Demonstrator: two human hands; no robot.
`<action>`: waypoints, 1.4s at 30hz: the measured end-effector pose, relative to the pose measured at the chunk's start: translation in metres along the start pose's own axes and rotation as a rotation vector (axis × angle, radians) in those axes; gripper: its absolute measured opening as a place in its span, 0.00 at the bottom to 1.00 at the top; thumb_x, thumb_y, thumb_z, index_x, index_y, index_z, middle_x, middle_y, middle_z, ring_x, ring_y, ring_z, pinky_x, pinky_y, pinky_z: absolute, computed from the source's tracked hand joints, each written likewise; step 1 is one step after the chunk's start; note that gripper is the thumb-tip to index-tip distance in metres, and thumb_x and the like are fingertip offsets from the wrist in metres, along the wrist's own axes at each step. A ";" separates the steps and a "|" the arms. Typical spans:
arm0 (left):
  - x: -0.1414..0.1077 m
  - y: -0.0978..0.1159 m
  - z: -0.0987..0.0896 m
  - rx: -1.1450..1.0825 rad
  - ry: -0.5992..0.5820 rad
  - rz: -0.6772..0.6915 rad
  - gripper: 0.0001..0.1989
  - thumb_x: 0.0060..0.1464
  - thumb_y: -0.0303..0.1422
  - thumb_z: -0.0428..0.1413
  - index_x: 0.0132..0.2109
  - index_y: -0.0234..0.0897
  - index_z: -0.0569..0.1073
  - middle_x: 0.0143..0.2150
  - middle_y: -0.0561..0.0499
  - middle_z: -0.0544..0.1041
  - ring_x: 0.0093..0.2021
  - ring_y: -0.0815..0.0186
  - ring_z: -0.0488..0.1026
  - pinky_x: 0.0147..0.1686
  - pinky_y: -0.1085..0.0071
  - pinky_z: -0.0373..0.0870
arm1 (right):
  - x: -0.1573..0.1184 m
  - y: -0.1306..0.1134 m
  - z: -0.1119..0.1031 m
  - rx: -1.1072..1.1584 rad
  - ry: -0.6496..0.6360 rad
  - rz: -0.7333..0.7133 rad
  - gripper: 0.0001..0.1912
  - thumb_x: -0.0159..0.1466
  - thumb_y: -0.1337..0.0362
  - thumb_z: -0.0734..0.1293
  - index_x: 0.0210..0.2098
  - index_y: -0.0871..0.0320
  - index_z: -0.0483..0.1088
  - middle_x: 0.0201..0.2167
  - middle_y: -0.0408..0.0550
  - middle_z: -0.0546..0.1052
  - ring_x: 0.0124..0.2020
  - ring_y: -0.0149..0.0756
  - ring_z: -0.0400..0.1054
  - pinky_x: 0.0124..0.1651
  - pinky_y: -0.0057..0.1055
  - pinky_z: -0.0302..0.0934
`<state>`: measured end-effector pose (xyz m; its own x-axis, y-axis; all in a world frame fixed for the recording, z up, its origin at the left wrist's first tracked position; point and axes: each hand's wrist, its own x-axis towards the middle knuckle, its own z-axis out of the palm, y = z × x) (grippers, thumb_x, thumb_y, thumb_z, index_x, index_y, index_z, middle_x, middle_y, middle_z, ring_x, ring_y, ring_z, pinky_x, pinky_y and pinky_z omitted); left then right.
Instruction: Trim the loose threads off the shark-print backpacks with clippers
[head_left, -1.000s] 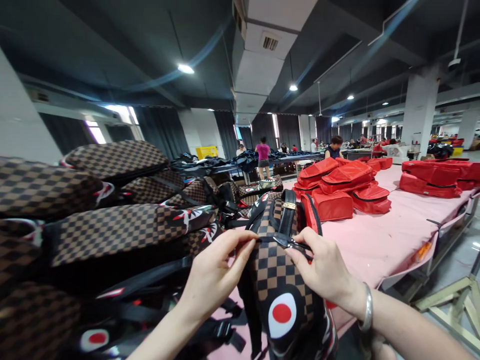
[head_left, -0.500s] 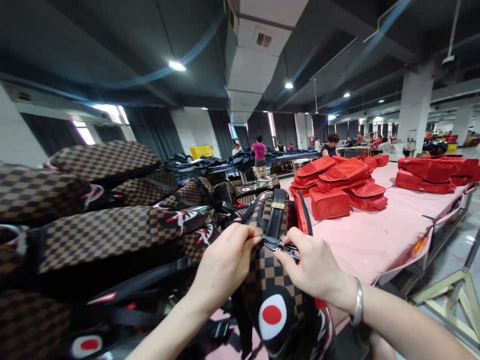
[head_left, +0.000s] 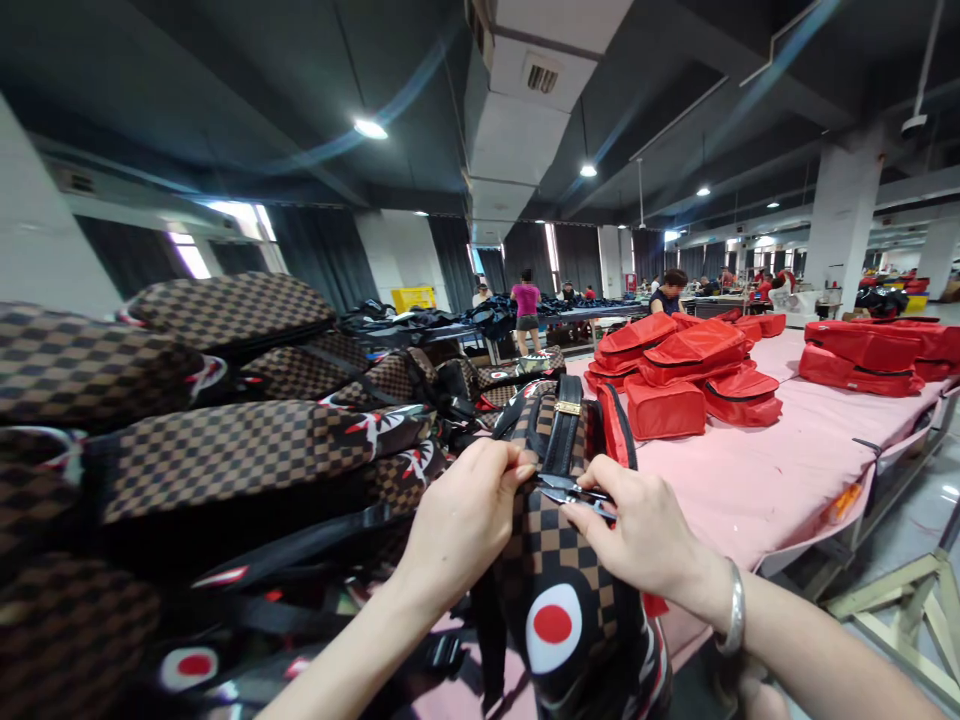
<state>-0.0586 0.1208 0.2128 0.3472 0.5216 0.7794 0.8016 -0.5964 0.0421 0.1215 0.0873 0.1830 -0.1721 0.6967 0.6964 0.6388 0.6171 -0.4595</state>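
A brown-and-black checkered backpack [head_left: 551, 560] with a red-and-white eye print stands upright before me. Its black top handle [head_left: 564, 430] carries a gold-coloured buckle. Closed around small metal thread snips [head_left: 574, 494], my right hand [head_left: 637, 520] holds them at the base of the handle, their blades pointing left. My left hand [head_left: 469, 500] pinches at the same spot beside the blade tips; what lies between its thumb and finger is too small to make out. A silver bangle is on my right wrist.
Checkered bags [head_left: 217, 450] are heaped along the left. Red bags [head_left: 690, 365] are piled on the pink-covered table [head_left: 810, 450], with another red stack [head_left: 862, 355] at the right. A person in a dark top [head_left: 667, 292] stands behind the red pile; a person in pink [head_left: 526, 300] stands farther back.
The whole view has shifted slightly, so things appear a little farther right. Both hands keep the same hold at the handle's base.
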 end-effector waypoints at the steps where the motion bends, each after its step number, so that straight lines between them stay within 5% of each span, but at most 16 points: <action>1: -0.001 0.000 0.000 0.005 -0.005 0.004 0.10 0.59 0.33 0.43 0.31 0.39 0.65 0.29 0.52 0.72 0.29 0.67 0.71 0.27 0.71 0.65 | 0.000 0.000 0.001 -0.003 -0.002 0.003 0.05 0.62 0.61 0.62 0.35 0.56 0.64 0.31 0.45 0.77 0.31 0.37 0.72 0.32 0.28 0.58; 30: -0.007 0.006 0.002 0.060 -0.043 0.012 0.10 0.60 0.30 0.42 0.33 0.37 0.65 0.32 0.50 0.70 0.32 0.66 0.67 0.31 0.69 0.64 | -0.001 0.005 0.005 0.106 -0.033 -0.012 0.07 0.63 0.59 0.61 0.32 0.55 0.65 0.29 0.41 0.75 0.29 0.32 0.69 0.32 0.26 0.58; 35: -0.001 0.009 -0.004 -0.056 -0.057 -0.095 0.11 0.60 0.31 0.41 0.32 0.38 0.64 0.33 0.51 0.69 0.31 0.67 0.66 0.30 0.70 0.63 | -0.001 0.004 0.005 0.168 0.003 -0.010 0.07 0.63 0.60 0.62 0.31 0.55 0.66 0.28 0.42 0.74 0.28 0.31 0.69 0.31 0.26 0.58; 39: 0.011 0.019 -0.010 -0.185 0.015 -0.195 0.17 0.62 0.39 0.37 0.31 0.37 0.64 0.33 0.50 0.70 0.36 0.64 0.68 0.39 0.65 0.67 | -0.007 0.007 0.010 0.439 0.197 0.126 0.09 0.62 0.57 0.64 0.34 0.56 0.65 0.24 0.41 0.70 0.25 0.29 0.65 0.29 0.25 0.60; 42: 0.021 0.032 -0.003 -0.169 -0.027 -0.222 0.21 0.58 0.46 0.44 0.46 0.33 0.66 0.50 0.41 0.70 0.51 0.56 0.67 0.52 0.57 0.65 | -0.014 0.010 0.020 0.731 0.411 0.258 0.13 0.63 0.52 0.62 0.34 0.56 0.62 0.20 0.36 0.62 0.19 0.26 0.57 0.21 0.22 0.55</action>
<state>-0.0267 0.1108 0.2321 0.1872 0.6656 0.7225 0.7676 -0.5581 0.3152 0.1155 0.0903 0.1577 0.2847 0.7468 0.6010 -0.0438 0.6364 -0.7701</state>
